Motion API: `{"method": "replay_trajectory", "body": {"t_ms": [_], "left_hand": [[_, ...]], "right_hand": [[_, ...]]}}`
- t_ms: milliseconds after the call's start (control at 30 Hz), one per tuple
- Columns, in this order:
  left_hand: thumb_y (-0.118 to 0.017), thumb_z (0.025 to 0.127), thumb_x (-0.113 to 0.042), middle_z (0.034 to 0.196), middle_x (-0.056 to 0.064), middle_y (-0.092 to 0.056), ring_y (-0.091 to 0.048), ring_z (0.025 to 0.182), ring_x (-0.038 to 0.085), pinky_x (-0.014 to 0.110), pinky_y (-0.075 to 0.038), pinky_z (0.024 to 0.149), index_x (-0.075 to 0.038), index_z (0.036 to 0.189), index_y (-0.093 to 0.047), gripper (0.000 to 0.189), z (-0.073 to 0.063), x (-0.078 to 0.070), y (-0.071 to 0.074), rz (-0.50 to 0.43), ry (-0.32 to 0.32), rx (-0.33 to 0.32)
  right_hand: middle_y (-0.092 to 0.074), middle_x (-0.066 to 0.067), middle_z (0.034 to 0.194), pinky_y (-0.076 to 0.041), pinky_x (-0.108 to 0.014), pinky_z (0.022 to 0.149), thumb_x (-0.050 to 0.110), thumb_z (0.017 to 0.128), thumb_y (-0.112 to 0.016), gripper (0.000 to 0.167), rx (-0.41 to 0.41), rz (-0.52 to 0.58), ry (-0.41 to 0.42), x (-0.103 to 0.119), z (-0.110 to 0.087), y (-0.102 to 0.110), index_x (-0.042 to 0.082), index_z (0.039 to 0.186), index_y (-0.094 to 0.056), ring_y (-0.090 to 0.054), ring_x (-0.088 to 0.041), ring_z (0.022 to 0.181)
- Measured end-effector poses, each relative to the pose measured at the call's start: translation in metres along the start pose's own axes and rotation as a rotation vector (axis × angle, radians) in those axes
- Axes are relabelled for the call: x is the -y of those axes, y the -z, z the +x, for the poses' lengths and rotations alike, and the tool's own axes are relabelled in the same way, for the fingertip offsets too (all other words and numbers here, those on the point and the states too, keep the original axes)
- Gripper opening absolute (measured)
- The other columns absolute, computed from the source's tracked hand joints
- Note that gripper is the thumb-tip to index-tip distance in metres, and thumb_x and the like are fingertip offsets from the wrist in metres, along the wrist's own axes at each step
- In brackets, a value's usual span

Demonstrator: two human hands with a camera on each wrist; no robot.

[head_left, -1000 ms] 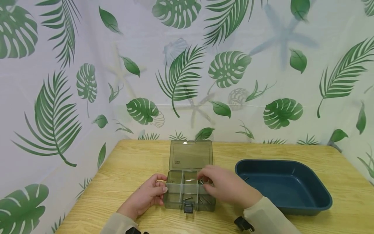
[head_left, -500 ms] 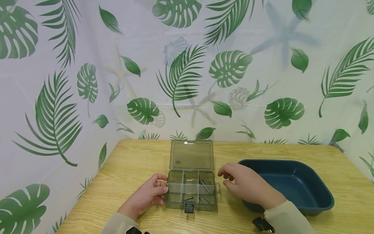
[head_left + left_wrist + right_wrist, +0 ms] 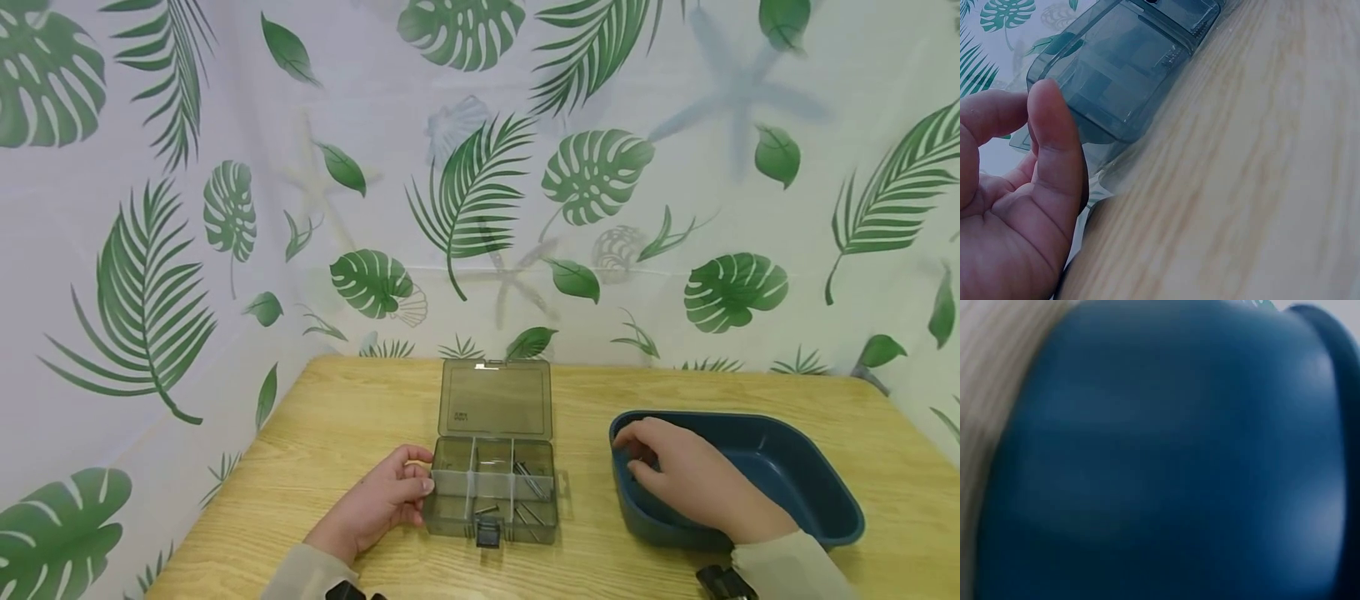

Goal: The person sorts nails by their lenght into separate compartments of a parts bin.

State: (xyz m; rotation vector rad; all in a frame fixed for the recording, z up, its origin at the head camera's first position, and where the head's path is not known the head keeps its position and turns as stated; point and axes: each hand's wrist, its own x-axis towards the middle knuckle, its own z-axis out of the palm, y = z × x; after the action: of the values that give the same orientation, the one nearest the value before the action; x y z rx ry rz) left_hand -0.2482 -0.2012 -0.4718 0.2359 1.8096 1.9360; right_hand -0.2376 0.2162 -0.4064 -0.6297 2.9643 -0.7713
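Observation:
In the head view, a smoky see-through compartment box point(image 3: 447, 514) stands with its lid point(image 3: 495, 398) raised at the back. Long thin metal screws point(image 3: 531, 481) lie in the back right compartment, and more metal pieces are in the front middle and front right ones. My left hand point(image 3: 382, 496) grips the box's left side, its thumb and index finger point(image 3: 1054, 134) at a corner in the left wrist view. My right hand point(image 3: 686, 475) is over the left part of a dark blue basin point(image 3: 813, 500), fingers loosely bent, nothing visible between them. What lies beneath it is hidden.
The light wood table point(image 3: 360, 400) carries both the box and the basin, with a strip of tabletop between them. Behind rises a white cloth point(image 3: 645, 317) printed with green leaves. The right wrist view is blurred and filled by the basin wall point(image 3: 1179, 456).
My right hand has left the box's right side and moved right to over the basin. The screws in the back right compartment came into view. The left hand stays at the box.

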Motion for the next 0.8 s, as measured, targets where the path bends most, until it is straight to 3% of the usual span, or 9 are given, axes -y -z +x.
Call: {"method": "replay_trajectory", "body": {"t_ms": [167,567,800], "left_hand": [[-0.059,0.101,-0.007,0.089,0.003,-0.051,-0.049,0.070,0.014,0.028,-0.053,0.059,0.001,0.136,-0.034,0.044,0.001,-0.001,0.000,-0.005,0.001,0.003],[-0.061,0.099,-0.009,0.092,0.003,-0.052,-0.050,0.069,0.014,0.028,-0.053,0.060,0.001,0.136,-0.035,0.046,-0.001,-0.002,-0.002,-0.006,0.008,-0.001],[-0.061,0.099,-0.008,0.091,0.003,-0.052,-0.050,0.070,0.014,0.027,-0.053,0.059,0.001,0.136,-0.035,0.046,0.001,-0.001,0.000,-0.013,0.008,0.002]], "right_hand": [[-0.065,0.001,0.113,-0.054,-0.042,0.082,0.011,0.095,-0.068,0.025,0.061,0.013,-0.060,-0.011,-0.001,0.003,0.015,0.120,-0.067,-0.061,-0.015,0.098],[-0.065,0.003,0.111,-0.054,-0.044,0.084,0.012,0.093,-0.073,0.027,0.214,0.015,-0.116,-0.029,0.003,-0.011,0.014,0.120,-0.069,-0.063,-0.017,0.099],[-0.065,0.003,0.108,-0.054,-0.046,0.086,0.009,0.091,-0.074,0.025,0.224,-0.016,-0.129,-0.032,0.004,-0.015,0.015,0.115,-0.071,-0.063,-0.019,0.100]]}}
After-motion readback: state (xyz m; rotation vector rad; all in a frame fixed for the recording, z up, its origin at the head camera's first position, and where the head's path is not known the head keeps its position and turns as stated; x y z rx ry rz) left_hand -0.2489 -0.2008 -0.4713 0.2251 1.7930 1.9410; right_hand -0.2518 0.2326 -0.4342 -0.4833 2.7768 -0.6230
